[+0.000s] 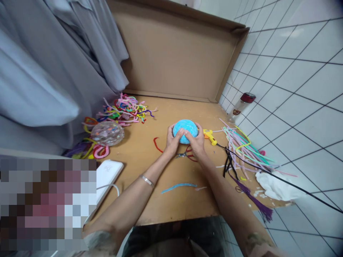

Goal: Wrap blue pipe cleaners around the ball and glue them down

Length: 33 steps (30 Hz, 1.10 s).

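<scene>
A round blue coil of pipe cleaner [185, 128] is held between both hands above the middle of the table. My left hand [173, 140] grips its left side, thumb laid on the front. On the opposite side my right hand [197, 140] closes round it, its thumb close beside the other. Just below the hands lies a pair of scissors or pliers with red handles [190, 156], partly covered by my right wrist. A yellow glue gun [210, 137] rests to the right of my right hand. Nearer to me lies a loose blue pipe cleaner [179, 187].
A heap of coloured pipe cleaners [128, 109] and a clear bag [107, 133] lie at left, by a white power bank [110, 170]. Pastel pipe cleaners [241, 146], a black cord [268, 171] and white tissue [278, 185] are at right. A jar [241, 107] stands near the tiled wall.
</scene>
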Tool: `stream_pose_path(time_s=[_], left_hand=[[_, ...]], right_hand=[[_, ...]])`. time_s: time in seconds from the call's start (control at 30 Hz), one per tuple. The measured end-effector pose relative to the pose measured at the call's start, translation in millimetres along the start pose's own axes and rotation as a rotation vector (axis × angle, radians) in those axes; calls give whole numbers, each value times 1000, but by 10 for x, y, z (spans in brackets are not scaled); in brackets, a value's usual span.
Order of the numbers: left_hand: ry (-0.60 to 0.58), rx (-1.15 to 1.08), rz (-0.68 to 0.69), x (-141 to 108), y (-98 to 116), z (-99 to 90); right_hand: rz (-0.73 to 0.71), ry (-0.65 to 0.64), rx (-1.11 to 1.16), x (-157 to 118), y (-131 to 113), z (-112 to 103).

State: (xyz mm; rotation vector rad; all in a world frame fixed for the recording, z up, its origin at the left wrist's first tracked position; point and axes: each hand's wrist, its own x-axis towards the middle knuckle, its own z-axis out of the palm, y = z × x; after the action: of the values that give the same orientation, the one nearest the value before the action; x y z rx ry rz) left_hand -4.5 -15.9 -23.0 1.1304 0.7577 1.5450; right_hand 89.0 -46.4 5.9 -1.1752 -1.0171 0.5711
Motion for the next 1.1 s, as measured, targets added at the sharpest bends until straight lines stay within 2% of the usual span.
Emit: stream_pose_path(time_s=[0.13, 0.3, 0.43, 0.5, 0.57, 0.77, 0.97, 1.1], left_hand=[[-31, -14, -1, -2, 73, -22], [53, -26, -5, 6, 149, -105], [56, -49, 19, -9, 91, -73], [15, -53, -19, -27, 46, -36], [21, -47, -46, -38, 20, -18], [51, -68, -13, -22, 62, -70], [38, -58, -77, -19, 55, -31], [52, -53, -45, -3, 100, -78]], right_hand=[[-25, 20, 6, 14, -32, -16], [-28, 49, -49, 20, -73, -39], [-29, 18, -65, -7, -52, -18], [-19, 18, -73, -18, -35, -6], [-3, 27, -81, -21, -24, -1], [-8, 19, -81, -16, -27, -9], [-24, 19, -118, -11, 14, -15], [-49, 22, -106, -9, -5, -29]])
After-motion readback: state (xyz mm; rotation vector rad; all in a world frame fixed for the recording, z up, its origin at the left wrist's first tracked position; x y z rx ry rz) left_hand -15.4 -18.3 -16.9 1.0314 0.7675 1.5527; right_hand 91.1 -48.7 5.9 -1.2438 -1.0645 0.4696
